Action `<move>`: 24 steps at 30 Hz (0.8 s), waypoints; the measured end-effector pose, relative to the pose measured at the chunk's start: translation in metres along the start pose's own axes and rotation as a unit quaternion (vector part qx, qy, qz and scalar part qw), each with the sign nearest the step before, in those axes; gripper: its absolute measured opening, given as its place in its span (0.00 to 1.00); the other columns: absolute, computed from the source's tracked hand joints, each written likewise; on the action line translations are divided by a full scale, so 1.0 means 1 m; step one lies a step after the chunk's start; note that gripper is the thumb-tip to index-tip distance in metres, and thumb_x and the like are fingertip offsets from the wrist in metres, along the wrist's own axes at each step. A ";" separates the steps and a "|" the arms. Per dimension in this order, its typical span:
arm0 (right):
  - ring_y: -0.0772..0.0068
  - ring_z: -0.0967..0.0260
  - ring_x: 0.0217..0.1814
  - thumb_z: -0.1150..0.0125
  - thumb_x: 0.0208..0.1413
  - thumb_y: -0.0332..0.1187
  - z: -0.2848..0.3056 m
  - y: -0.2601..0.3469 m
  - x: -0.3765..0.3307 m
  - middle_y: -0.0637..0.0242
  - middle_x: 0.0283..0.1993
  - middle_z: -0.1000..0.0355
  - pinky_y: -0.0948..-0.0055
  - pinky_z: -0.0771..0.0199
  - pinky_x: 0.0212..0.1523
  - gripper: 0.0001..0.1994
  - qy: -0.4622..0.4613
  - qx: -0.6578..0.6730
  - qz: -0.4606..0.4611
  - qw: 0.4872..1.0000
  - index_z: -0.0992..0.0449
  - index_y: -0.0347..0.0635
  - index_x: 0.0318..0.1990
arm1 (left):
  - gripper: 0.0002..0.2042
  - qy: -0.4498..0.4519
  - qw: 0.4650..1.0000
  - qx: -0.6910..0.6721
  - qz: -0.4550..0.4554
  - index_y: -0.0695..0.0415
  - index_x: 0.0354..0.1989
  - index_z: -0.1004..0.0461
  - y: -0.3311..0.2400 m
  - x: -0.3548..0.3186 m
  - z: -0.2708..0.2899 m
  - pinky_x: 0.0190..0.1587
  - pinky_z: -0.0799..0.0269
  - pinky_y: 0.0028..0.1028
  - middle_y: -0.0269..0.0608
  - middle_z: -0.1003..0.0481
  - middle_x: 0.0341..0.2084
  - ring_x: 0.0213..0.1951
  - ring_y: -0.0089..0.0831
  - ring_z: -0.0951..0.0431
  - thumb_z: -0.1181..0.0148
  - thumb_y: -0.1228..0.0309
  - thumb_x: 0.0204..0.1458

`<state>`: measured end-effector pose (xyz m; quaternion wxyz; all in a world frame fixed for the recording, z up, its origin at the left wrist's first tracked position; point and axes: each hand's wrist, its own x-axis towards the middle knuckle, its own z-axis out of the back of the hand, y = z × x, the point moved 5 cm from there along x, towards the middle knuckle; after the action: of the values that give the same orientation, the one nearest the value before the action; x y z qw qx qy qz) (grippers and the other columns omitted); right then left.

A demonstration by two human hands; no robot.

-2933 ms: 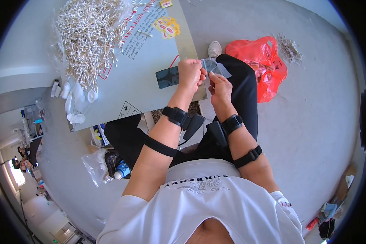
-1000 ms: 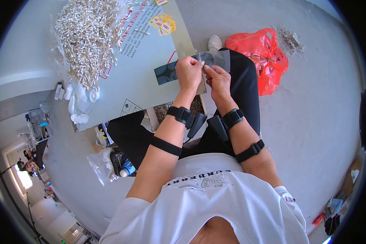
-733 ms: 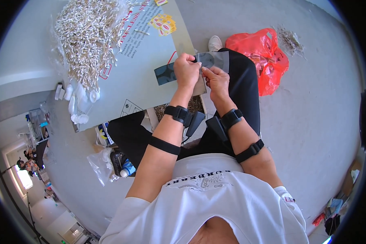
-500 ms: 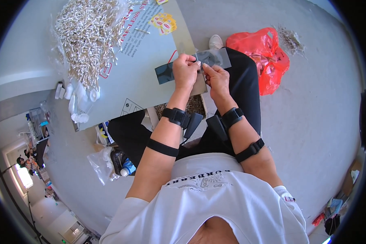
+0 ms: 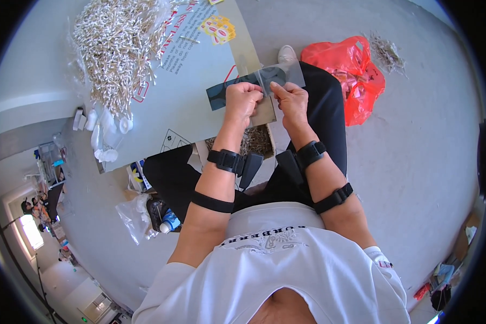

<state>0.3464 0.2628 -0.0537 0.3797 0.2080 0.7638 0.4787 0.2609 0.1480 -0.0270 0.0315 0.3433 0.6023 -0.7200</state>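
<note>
A long clear plastic sleeve with dark printed shapes [image 5: 275,75] stretches across the table's corner and over my right thigh. My left hand [image 5: 241,101] is closed on its near edge around the middle, fingertips pinched together. Just to the right, my right hand [image 5: 292,101] grips the sleeve's other half, its thumb lying on top and its fingers curled under. A crease or seam in the plastic runs between the two hands. The sleeve's darker left end [image 5: 215,97] rests on the table [image 5: 178,116]. Whether something small sits in my left fingertips is hidden.
A big heap of cotton swabs [image 5: 116,51] in clear plastic covers the table's far left, with yellow printed labels [image 5: 218,29] nearby. Beneath the near edge stands a box of swabs [image 5: 260,139]. On the floor are a red plastic bag [image 5: 356,81] and loose sticks [image 5: 387,55].
My hands have drawn slightly apart and a little nearer to me. The right thumb now lies flatter on the plastic, and more of the sleeve's middle shows between the hands.
</note>
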 end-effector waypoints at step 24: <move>0.83 0.41 0.18 0.28 0.46 0.29 0.000 -0.020 0.007 0.72 0.18 0.32 0.78 0.46 0.19 0.13 0.034 -0.109 0.028 0.993 0.27 0.39 0.17 | 0.08 -0.082 0.967 0.206 -0.124 0.65 0.20 0.24 0.014 0.012 0.014 0.24 0.33 0.29 0.45 0.25 0.15 0.18 0.28 0.28 0.33 0.74 0.43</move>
<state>0.3428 0.2583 -0.0739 0.3605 0.1705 0.7132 0.5764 0.2514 0.1366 -0.0447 -0.0801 0.2048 0.4746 -0.8523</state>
